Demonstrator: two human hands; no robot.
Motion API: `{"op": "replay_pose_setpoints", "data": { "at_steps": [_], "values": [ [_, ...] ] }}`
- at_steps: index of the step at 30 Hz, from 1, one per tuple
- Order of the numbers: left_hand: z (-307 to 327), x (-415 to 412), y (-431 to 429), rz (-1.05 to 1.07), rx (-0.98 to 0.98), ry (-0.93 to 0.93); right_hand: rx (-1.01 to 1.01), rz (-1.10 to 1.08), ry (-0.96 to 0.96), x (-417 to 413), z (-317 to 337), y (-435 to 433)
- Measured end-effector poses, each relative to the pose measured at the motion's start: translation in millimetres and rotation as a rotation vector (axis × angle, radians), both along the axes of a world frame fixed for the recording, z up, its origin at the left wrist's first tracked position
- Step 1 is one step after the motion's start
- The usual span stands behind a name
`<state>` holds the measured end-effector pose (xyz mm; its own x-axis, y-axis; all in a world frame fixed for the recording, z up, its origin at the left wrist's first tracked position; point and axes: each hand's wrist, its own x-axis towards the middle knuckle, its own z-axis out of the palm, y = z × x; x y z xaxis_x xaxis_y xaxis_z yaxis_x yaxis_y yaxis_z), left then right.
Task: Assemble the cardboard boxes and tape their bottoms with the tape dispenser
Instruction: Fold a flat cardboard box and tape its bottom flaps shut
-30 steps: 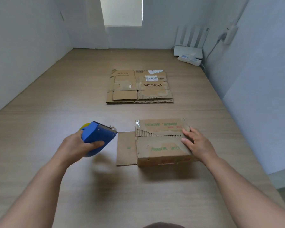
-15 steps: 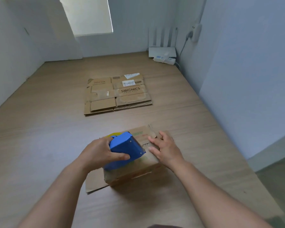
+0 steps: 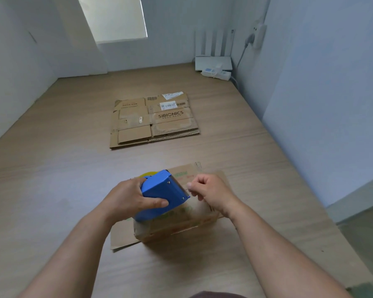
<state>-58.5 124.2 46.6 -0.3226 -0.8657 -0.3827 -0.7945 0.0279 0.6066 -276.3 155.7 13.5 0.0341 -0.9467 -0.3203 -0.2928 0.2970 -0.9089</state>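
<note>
1. The left hand [image 3: 127, 198] grips the blue tape dispenser [image 3: 164, 190]. Its fingers are wrapped round the body and the thumb lies along the near side.
2. The dispenser is held tilted just above the cardboard box [image 3: 181, 220], with its toothed blade pointing right toward the other hand. A yellow tape roll [image 3: 148, 174] shows at the dispenser's far edge.
3. The right hand [image 3: 211, 192] is just beside the blade, with its fingers curled in. The tips of forefinger and thumb are drawn narrow together at the teeth. Whether a strip of tape sits between them cannot be told.
4. The cardboard box stands on the wooden worktop [image 3: 52, 168], close to the person and under both hands. Its upper flaps are folded shut. One loose flap [image 3: 123, 235] lies flat on the worktop at the box's left.
5. Farther back, in the middle of the worktop, a stack of flattened boxes [image 3: 153, 121] lies flat. One of them is printed "SIBIONICS" and carries white barcode labels.
6. At the far right corner a white router [image 3: 213, 61] with upright antennas sits against the wall. A white power strip [image 3: 216, 73] lies just in front of it.
7. A white plug [image 3: 256, 37] is on the right wall above them.
</note>
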Motion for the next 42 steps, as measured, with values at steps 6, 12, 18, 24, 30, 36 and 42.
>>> {"op": "replay_pose_setpoints", "data": {
  "at_steps": [6, 12, 18, 24, 30, 36, 42],
  "values": [
    [-0.2, -0.6, 0.6, -0.008, 0.001, 0.001, -0.174, -0.38, 0.392, -56.1, -14.6, -14.6],
    [-2.0, -1.2, -0.9, -0.018, 0.003, -0.009, -0.154, -0.242, 0.7, -71.6, -6.6, -23.2],
    [1.4, -1.2, -1.1, -0.019, 0.025, 0.017, -0.109, 0.117, 0.002, -2.8, -0.3, -5.8],
    [3.8, 1.3, -1.1, -0.032, 0.023, 0.024, -0.206, 0.011, -0.047, 4.0, -5.2, -4.0],
    [5.3, 2.4, -5.0, -0.029, 0.006, 0.016, -0.252, -0.159, -0.06, 13.1, -12.9, -3.1],
    [13.5, 3.4, -13.6, -0.019, 0.015, -0.081, -0.194, -0.311, -0.033, 21.2, -21.2, 4.2],
    [25.5, 26.4, -16.5, 0.041, 0.098, -0.28, -0.087, -0.546, 0.159, -6.2, -39.1, 0.3]
  ]
}}
